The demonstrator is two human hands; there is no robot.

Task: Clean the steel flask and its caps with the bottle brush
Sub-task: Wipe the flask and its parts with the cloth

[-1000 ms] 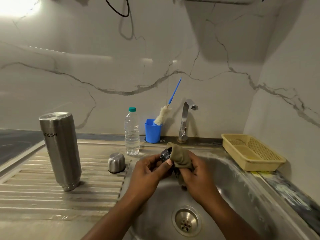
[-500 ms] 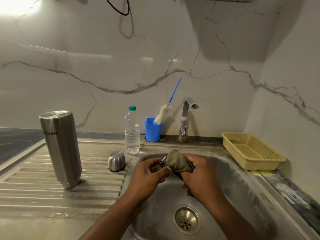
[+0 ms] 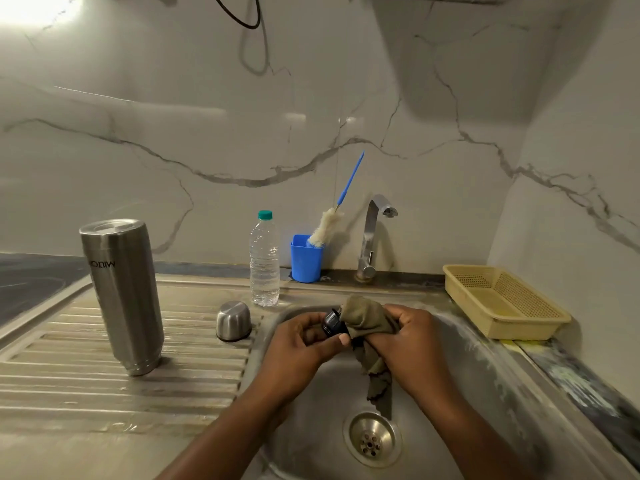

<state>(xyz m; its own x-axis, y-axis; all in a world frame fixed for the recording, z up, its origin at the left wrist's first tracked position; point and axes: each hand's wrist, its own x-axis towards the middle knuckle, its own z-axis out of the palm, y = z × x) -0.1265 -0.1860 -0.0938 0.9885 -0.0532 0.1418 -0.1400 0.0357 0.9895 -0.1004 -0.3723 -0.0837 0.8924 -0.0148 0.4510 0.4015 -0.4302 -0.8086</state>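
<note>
Over the sink basin my left hand (image 3: 304,344) grips a small black inner cap (image 3: 333,323) between thumb and fingers. My right hand (image 3: 408,344) holds an olive cloth (image 3: 363,317) bunched against the cap, its tail hanging toward the drain. The steel flask (image 3: 123,296) stands upside down on the ribbed drainboard at the left. Its rounded steel outer cap (image 3: 233,320) sits upside down near the basin's left rim. The bottle brush (image 3: 325,226), white fluffy head and blue handle, leans in a blue cup (image 3: 305,259) at the back.
A clear water bottle (image 3: 265,261) with a green lid stands beside the blue cup. The tap (image 3: 375,233) rises behind the basin. A yellow plastic basket (image 3: 502,301) sits at the right. The drain (image 3: 372,438) is low in the basin (image 3: 485,393).
Both hands have dropped slightly toward the basin. The cloth has shifted over the black cap as my right hand works it round.
</note>
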